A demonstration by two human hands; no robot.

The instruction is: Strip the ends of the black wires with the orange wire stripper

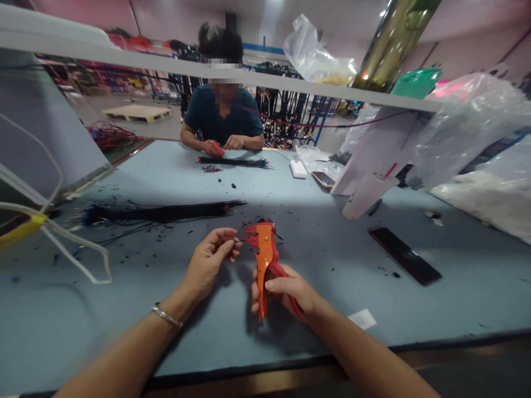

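Wire stripper (264, 254) sits in the right hand (296, 290), fingers wrapped round its handles, jaws turned leftward, likely to face the thin black wire (238, 241) pinched between thumb and fingertips of the left hand (209, 257). Beyond and right of the right hand, a cup (365, 193) holds a red straw (391, 169); any drink is unclear.

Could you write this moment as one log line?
Left hand: pinching thin black wire | Right hand: gripping orange-red wire stripper | Nearer black wire bundle: lying on table
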